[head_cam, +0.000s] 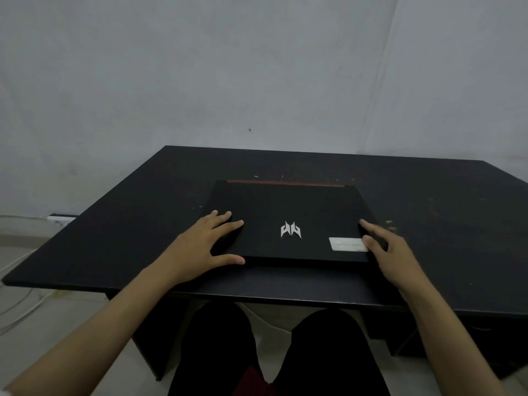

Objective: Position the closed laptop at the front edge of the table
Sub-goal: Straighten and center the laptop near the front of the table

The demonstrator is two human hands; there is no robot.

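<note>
Over on the left, some white cables (pixel 17 304) trailed on the floor past the table (pixel 114 238) edge. The left hand (pixel 200 247) sat on the closed laptop (pixel 285 218) at its near-left corner, fingers (pixel 228 224) spread wide across the lid and thumb along the front edge, more pressing than gripping. The laptop itself was flat, roughly mid-table, with a strip of bare tabletop between it and the front edge. It had a silver logo (pixel 291 230) and a white sticker (pixel 347 244) on the lid. The right hand (pixel 391 252) was against the right edge, fingers loosely apart, thumb touching the sticker.
</note>
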